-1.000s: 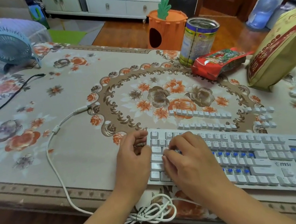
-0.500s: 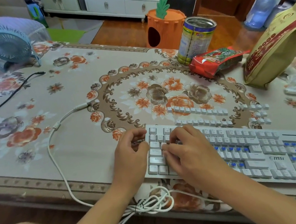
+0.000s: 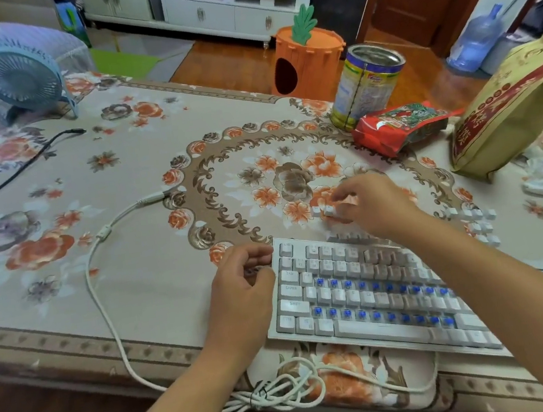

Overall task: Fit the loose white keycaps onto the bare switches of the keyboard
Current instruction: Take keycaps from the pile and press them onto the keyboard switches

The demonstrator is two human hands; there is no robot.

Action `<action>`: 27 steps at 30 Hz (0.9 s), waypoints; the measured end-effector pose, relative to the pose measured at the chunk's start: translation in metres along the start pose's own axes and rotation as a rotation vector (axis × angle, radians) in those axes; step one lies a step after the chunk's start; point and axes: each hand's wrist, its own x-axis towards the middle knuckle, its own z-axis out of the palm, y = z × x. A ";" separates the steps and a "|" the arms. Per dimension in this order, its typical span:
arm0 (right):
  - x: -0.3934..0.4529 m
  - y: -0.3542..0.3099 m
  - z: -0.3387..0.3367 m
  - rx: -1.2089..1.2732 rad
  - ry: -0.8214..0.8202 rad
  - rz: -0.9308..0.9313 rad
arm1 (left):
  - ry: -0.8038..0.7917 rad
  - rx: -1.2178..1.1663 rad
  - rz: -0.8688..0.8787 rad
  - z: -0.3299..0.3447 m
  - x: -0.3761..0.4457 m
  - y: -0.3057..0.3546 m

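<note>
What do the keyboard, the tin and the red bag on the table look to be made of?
Keyboard: probably plastic, a matt white case and keycaps with blue switch stems showing between them. Tin: seemingly metal, with a shiny silver top rim and a glossy printed wrap. Red bag: likely plastic film or foil, crinkled and glossy with light glinting off it.

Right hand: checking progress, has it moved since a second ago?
Yes. The right hand left the keyboard for the loose keycaps beyond it.
</note>
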 end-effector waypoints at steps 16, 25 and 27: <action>0.041 -0.010 0.031 -0.210 -0.054 -0.147 | -0.207 0.378 0.375 -0.003 -0.015 -0.009; -0.026 -0.019 0.001 0.145 0.180 -0.108 | -0.259 0.605 0.498 -0.005 -0.021 -0.016; -0.046 -0.018 -0.006 0.180 0.201 -0.121 | -0.251 0.616 0.492 -0.004 -0.021 -0.016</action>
